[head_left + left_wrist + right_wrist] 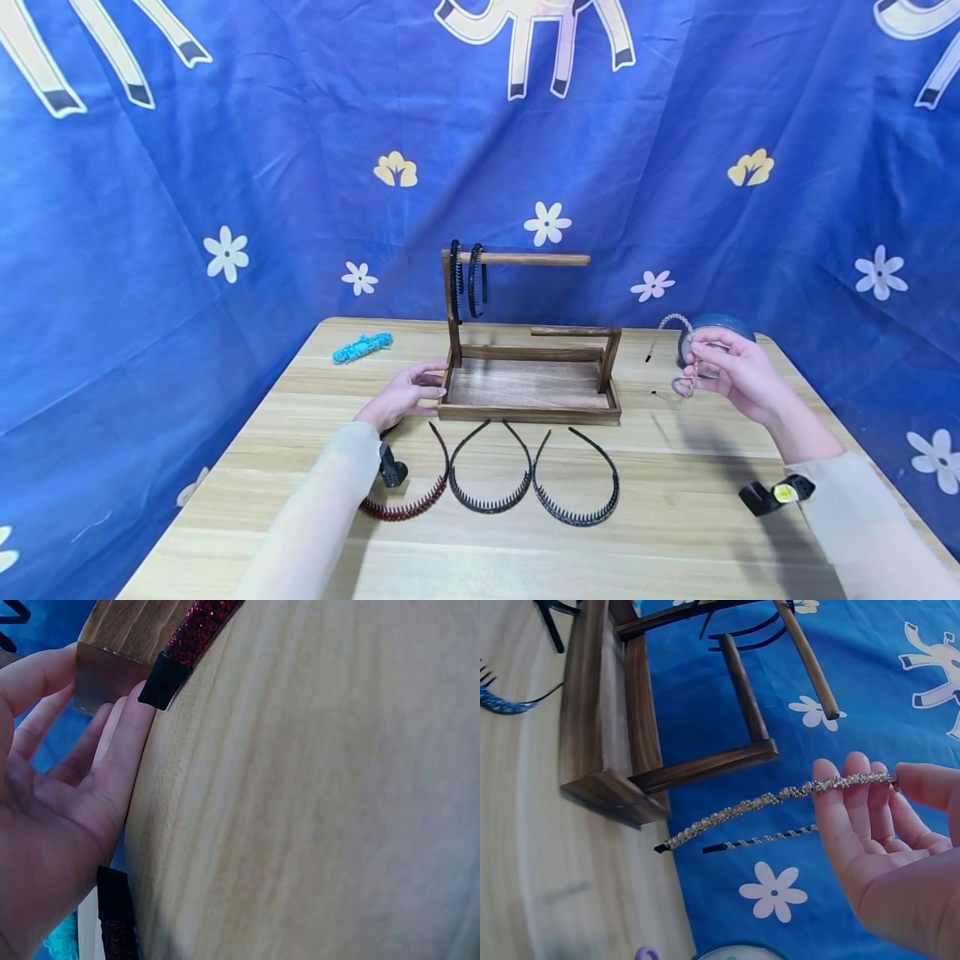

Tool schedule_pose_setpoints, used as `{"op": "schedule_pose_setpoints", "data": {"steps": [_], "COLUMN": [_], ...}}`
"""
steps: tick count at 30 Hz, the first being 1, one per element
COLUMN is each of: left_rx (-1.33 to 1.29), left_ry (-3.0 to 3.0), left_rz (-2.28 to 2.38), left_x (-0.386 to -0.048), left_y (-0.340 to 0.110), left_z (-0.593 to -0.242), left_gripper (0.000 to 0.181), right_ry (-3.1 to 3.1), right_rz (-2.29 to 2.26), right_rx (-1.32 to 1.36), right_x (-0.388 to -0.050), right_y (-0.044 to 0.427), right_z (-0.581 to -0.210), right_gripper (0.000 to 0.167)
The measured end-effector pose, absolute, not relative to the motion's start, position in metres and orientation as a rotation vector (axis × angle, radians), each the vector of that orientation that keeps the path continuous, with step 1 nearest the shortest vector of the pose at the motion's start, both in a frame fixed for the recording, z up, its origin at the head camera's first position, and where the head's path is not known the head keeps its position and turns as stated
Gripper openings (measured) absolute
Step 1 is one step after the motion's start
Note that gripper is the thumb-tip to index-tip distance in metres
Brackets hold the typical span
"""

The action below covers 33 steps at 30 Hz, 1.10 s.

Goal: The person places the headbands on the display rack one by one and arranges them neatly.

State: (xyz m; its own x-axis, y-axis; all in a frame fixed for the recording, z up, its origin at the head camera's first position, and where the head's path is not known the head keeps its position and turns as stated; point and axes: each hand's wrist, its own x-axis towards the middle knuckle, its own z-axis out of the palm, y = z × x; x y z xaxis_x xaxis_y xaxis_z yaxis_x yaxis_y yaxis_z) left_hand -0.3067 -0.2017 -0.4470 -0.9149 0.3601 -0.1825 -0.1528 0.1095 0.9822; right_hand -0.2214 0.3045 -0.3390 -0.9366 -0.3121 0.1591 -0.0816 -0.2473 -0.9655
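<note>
In the head view my right hand (731,375) is raised at the table's right side. Between its thumb and fingers it pinches a slim beaded headband (754,803), whose two dark-tipped ends point toward the stand. My left hand (405,392) touches the left end of the wooden stand (528,418), fingers fairly straight against its corner in the left wrist view. Two black toothed headbands (476,279) hang at the left of the stand's upper bar (532,260). The lower bar (572,332) is bare.
In front of the stand lie a red toothed headband (408,510), a black one (489,506) and a blue one (577,518). A turquoise bundle (362,348) lies at the back left. Behind my right hand stands a round blue container (722,322). Blue patterned cloth (300,167) surrounds the table.
</note>
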Motion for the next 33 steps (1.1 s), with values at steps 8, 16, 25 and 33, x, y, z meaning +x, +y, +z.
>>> {"op": "schedule_pose_setpoints", "data": {"steps": [8, 16, 25, 33], "left_rx": [0.176, 0.154, 0.169, 0.198], "left_ry": [2.036, 2.056, 2.049, 2.041], "left_rz": [1.875, 1.863, 1.860, 1.855], "left_x": [-0.312, -0.312, -0.309, -0.305], "left_y": [-0.203, -0.202, -0.202, -0.200], "left_z": [-0.453, -0.453, -0.451, -0.448], "left_gripper": [0.059, 0.058, 0.059, 0.060], "right_ry": [1.783, 1.829, 1.911, 1.912], "right_rz": [-2.413, -2.482, -2.469, -2.490], "right_rx": [-0.361, -0.329, -0.307, -0.219], "right_x": [-0.240, -0.266, -0.288, -0.304], "right_y": [0.296, 0.287, 0.264, 0.242], "right_z": [-0.321, -0.303, -0.284, -0.277], "right_gripper": [0.010, 0.017, 0.015, 0.021]}}
